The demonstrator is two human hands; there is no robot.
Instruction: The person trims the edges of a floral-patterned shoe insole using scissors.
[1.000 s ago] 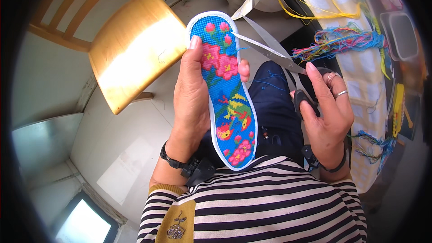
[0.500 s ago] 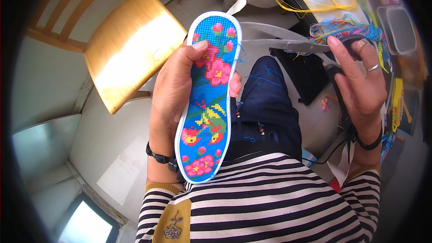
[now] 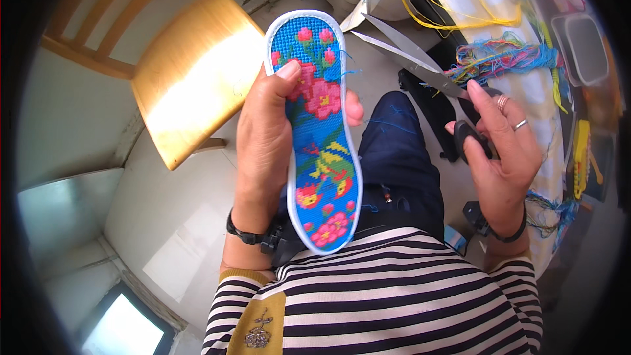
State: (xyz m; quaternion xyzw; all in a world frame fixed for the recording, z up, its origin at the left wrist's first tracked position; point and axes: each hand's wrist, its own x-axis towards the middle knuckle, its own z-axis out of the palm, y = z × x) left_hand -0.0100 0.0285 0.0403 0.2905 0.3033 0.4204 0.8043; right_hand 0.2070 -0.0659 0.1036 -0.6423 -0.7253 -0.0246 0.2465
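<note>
My left hand (image 3: 259,131) grips a blue cross-stitched insole (image 3: 319,174) with white edging, pink flowers and yellow figures, thumb across its front and fingertips showing at its right edge. Loose blue threads (image 3: 348,72) hang from the upper right edge. My right hand (image 3: 503,144) holds large scissors (image 3: 434,75) by the dark handles, blades slightly parted, their tips just right of the insole's top. Dark trousers (image 3: 394,144) are below, with blue threads on them.
A wooden chair (image 3: 184,85) stands upper left. Along the right, a checked cloth (image 3: 545,164) carries tangled coloured threads (image 3: 499,56), yellow strands (image 3: 447,25), a clear plastic box (image 3: 582,49) and a yellow item (image 3: 580,158). A dark object (image 3: 420,95) lies beyond my knee.
The insole has moved slightly left and up, with my left thumb now lower on it than a second ago. The scissors swung right, then came back with their blades angled up-left.
</note>
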